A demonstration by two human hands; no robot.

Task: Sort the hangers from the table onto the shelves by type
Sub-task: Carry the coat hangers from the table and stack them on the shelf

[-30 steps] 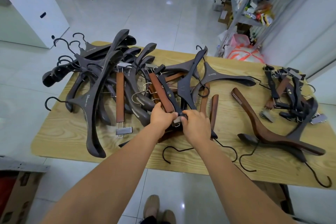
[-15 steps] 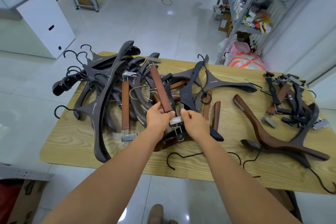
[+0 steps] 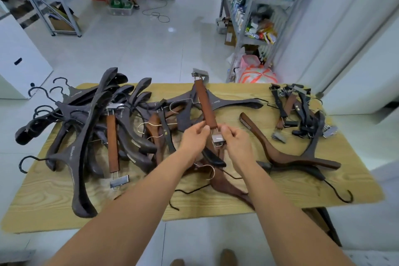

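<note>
Tabletop (image 3: 280, 196) of pale wood grain, strewn with hangers. Across its left half, heap of dark coat hangers (image 3: 86, 136), black hooks reaching past the left edge. On the right half, brown curved hanger (image 3: 280, 153) lying across a dark one; behind it, near the far right corner, small cluster of clip hangers (image 3: 298, 114). Over the middle, brown clip hanger (image 3: 206, 106) lifted clear on a slant, far clip uppermost. Left hand (image 3: 194, 138) pinching the bar just above its lower end; right hand (image 3: 236, 142) curled round the near metal clip (image 3: 218, 138).
</note>
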